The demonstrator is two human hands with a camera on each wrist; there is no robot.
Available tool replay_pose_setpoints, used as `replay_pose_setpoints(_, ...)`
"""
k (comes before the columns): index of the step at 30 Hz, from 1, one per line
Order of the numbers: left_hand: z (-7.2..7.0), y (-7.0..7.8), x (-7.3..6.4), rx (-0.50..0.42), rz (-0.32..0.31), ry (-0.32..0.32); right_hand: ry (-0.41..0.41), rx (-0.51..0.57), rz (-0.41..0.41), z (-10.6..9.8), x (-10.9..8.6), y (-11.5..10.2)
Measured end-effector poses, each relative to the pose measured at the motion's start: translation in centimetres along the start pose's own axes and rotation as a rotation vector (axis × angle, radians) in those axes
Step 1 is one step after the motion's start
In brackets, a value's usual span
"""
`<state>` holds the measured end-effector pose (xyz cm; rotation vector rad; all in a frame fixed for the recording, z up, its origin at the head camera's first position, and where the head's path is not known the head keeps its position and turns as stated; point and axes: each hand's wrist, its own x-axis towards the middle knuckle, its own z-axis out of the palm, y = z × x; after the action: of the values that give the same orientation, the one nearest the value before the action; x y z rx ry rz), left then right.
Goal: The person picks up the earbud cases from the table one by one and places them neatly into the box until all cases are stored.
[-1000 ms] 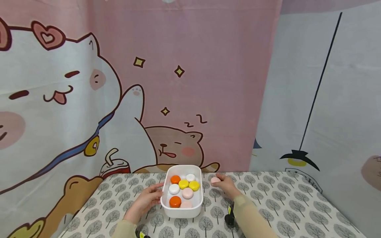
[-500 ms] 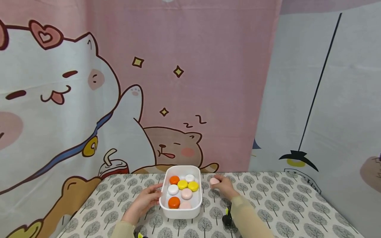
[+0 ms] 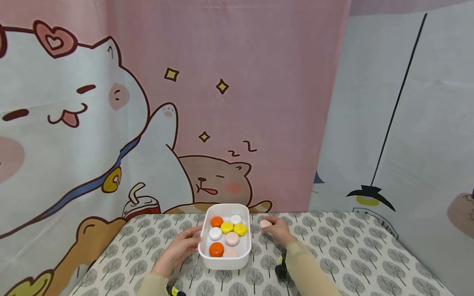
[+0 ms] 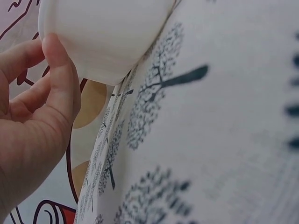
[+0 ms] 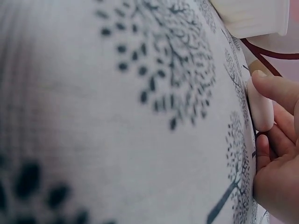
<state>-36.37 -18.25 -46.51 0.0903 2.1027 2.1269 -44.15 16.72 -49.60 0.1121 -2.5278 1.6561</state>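
Observation:
A white rectangular box with rounded corners stands on the table. Inside it lie several smooth round discs: orange, yellow, white and pink. My left hand touches the box's left side; in the left wrist view its fingertips rest near the rim. To the right of the box, my right hand pinches a pale pink disc between thumb and fingers. In the right wrist view that disc is right at the cloth, its far side partly hidden.
A white cloth printed with grey trees covers the table. Behind its far edge hangs a pink and white cartoon curtain. Small black devices show beneath the wrists.
Both hands and the box keep nearly the same places. The right hand holds the pink disc throughout. The view has shifted slightly with the head.

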Motion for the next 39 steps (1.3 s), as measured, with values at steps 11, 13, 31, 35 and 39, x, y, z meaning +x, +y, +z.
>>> replay_pose_setpoints(11,0.1,0.4,0.0,0.022,0.014,-0.006,-0.027,0.098,0.019,-0.6,0.7,0.2)
replay_pose_setpoints(13,0.1,0.5,0.1,0.033,0.021,-0.005,-0.035,0.119,-0.003,-1.0,0.9,0.2)
replay_pose_setpoints(31,0.8,0.9,-0.4,0.063,0.008,0.009,-0.005,0.007,-0.034,-2.5,2.3,-2.9)
replay_pose_setpoints(35,0.6,0.8,-0.3,0.077,-0.003,0.031,-0.031,0.01,-0.045,-2.6,2.4,-3.9)
replay_pose_setpoints(39,0.4,0.7,-0.3,0.076,-0.007,0.027,-0.044,0.024,-0.088,-3.0,2.7,-4.5)
